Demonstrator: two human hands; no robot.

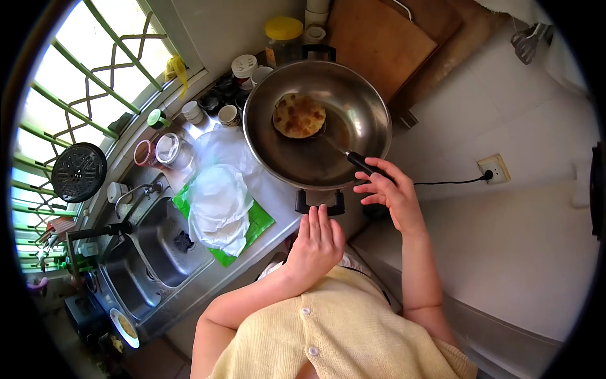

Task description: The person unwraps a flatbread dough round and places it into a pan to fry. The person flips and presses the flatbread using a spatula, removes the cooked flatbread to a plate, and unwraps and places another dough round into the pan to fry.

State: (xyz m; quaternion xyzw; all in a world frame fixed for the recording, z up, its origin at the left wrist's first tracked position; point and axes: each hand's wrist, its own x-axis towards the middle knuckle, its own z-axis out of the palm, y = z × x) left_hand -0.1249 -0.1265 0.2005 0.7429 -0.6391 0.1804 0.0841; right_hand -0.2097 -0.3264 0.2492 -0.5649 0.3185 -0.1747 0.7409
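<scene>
A browned round flatbread lies in the left part of a large steel wok. Beside it, a utensil with a black handle rests in the wok, its handle sticking out over the right rim. My right hand is at that handle with its fingers apart, not wrapped round it. My left hand lies just below the wok's near black side handle, its fingers stretched out flat and side by side, with nothing seen in it.
Left of the wok, white plastic sheets lie on a green packet. A double sink is farther left. Jars and cups stand behind, near a yellow-lidded jar. Cutting boards lean at the back. A cable runs to a wall socket.
</scene>
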